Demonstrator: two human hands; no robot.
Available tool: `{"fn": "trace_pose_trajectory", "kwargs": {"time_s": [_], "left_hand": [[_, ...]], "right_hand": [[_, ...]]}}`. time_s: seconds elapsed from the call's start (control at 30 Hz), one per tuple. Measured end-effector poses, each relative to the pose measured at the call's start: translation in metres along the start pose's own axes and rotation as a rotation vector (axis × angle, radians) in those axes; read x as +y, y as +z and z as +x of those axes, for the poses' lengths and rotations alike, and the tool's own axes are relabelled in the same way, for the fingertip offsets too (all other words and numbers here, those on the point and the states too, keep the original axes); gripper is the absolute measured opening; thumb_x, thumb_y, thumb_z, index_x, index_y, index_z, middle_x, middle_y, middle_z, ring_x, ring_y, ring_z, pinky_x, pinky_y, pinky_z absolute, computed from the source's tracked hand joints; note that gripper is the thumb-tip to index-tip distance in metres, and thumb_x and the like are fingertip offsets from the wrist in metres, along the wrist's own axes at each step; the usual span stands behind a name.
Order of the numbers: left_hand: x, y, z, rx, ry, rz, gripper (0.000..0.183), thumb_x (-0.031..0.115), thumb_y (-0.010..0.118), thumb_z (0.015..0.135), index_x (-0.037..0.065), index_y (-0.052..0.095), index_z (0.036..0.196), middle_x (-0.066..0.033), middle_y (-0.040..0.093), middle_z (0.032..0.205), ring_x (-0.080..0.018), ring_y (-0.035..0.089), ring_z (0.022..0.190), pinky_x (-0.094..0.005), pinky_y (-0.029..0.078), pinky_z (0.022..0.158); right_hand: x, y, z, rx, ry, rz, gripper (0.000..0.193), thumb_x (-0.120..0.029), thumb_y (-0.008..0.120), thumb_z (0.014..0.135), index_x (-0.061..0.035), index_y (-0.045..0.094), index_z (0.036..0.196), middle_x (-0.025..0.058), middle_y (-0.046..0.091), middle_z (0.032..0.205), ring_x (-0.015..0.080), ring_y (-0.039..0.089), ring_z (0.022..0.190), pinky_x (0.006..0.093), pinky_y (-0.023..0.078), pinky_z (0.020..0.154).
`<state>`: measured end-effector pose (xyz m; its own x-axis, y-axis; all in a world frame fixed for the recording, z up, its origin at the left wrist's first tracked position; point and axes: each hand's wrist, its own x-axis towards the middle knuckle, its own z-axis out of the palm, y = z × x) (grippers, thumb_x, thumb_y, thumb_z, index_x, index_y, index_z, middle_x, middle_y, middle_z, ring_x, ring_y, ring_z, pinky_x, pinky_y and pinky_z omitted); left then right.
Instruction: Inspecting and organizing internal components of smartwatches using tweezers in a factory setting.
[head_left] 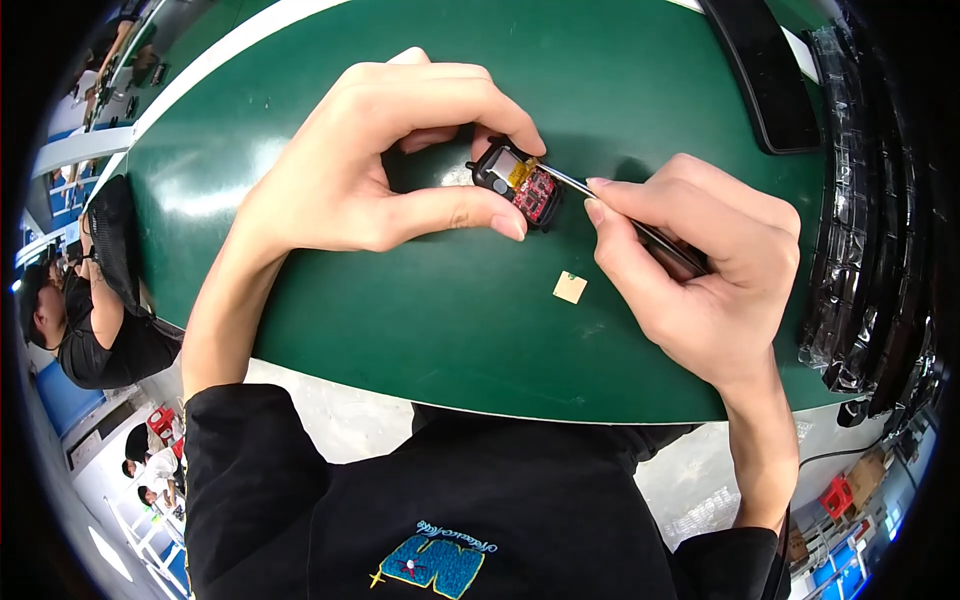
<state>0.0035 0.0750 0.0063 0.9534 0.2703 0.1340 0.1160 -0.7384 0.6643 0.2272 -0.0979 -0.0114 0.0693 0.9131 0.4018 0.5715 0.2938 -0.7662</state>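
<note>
My left hand (400, 150) pinches a small black device housing (490, 183) between thumb and fingers. The housing faces up without a cover, showing a red circuit board (540, 196), a silvery block and a strip of amber tape (522, 172). In my right hand (715, 250) is a pair of thin metal tweezers (572, 182), held like a pen. Their tip touches or nearly touches the device beside the amber tape; whether it grips anything is too small to tell. A small pale yellow square (570, 287) lies on the green table below the device.
The green table (420, 340) has a dark flat object like a phone (765, 80) at its far right. Stacked black plastic trays (860, 220) line the right edge. At the left, a person in black (105, 330) sits beside the table; others are farther back.
</note>
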Motion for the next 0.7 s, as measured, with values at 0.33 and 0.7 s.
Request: {"fn": "trace_pose_trajectory", "kwargs": {"time_s": [0.33, 0.7], "left_hand": [[0.009, 0.006, 0.003, 0.054, 0.059, 0.085, 0.060, 0.025, 0.104, 0.068, 0.006, 0.080, 0.120, -0.0032, 0.076, 0.100, -0.0179, 0.061, 0.079, -0.0321, 0.042, 0.075], [0.007, 0.000, 0.013, 0.310, -0.002, -0.213, 0.052, 0.018, 0.101, 0.067, 0.000, 0.080, 0.111, -0.0040, 0.073, 0.088, -0.0083, 0.052, 0.069, -0.0255, 0.038, 0.059]], "right_hand": [[0.001, -0.016, 0.004, 0.102, 0.310, 0.270, 0.014, 0.008, 0.081, 0.097, 0.0067, 0.084, 0.110, -0.0003, 0.068, 0.084, 0.0018, 0.060, 0.072, 0.0184, 0.043, 0.064], [0.010, -0.009, 0.007, 0.241, 0.178, 0.356, 0.011, -0.001, 0.083, 0.092, 0.0045, 0.084, 0.102, 0.0053, 0.071, 0.076, 0.0037, 0.058, 0.062, 0.0257, 0.042, 0.055]]}}
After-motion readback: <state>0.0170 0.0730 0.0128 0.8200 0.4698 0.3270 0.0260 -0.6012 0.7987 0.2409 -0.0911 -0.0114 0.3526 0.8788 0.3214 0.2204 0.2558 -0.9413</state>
